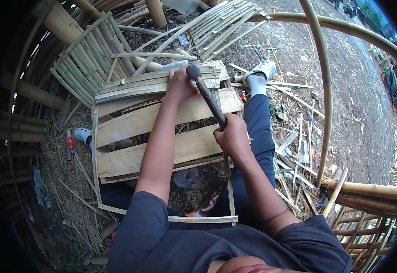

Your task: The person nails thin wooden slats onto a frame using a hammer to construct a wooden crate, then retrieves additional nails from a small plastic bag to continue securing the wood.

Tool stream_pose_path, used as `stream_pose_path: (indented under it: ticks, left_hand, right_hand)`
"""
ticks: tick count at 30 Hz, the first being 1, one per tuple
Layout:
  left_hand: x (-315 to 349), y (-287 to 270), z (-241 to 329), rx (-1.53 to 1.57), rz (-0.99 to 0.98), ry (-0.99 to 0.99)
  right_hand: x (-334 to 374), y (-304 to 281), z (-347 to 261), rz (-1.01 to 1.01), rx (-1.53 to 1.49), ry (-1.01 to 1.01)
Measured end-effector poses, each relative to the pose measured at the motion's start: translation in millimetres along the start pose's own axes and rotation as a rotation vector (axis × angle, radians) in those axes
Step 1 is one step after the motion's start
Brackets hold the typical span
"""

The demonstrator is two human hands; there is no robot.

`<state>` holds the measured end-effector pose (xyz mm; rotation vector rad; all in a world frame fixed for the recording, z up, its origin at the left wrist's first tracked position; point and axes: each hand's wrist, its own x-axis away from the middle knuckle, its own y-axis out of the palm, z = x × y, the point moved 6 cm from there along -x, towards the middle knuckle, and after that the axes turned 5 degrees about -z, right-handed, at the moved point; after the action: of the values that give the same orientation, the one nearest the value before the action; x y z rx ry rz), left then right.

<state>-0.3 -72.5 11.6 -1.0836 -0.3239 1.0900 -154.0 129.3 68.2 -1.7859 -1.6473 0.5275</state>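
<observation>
My right hand (232,137) is closed round the dark handle of a hammer (211,101). The hammer's round grey head is raised near my left hand (181,84). That hand is closed at the far part of a wooden slatted frame (134,159), by the thin bamboo strips (139,86) stacked across it. What its fingers grip is hidden from this view. The frame lies across my lap, with wide pale boards, gaps between them and a thin near rail (203,219).
Finished-looking bamboo slat panels (84,59) lean at the far left, and another slat panel (223,27) lies at the back. Bamboo poles (323,91) arch at the right. Loose strips and shavings (298,150) litter the ground. A red-labelled bottle (70,143) stands at the left.
</observation>
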Motion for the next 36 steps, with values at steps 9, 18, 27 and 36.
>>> stream_pose_path:
  ticks: [9,18,27,36]
  left_hand:
    - [-3.8,-25.2,25.6,-0.207,-0.140,-0.067]
    - [-21.1,-25.8,17.4,-0.300,-0.400,-0.126]
    - [-31.2,-19.5,11.3,-0.257,-0.533,-0.131]
    - [-48.5,3.0,-39.3,0.143,-0.630,-0.174]
  right_hand:
    - [-6.3,20.0,43.0,0.113,-0.025,-0.062]
    - [-6.3,25.0,49.4,0.135,-0.080,-0.113]
    - [-6.9,27.7,49.1,0.089,-0.111,-0.118]
    - [-9.5,26.7,54.6,0.080,-0.131,-0.079]
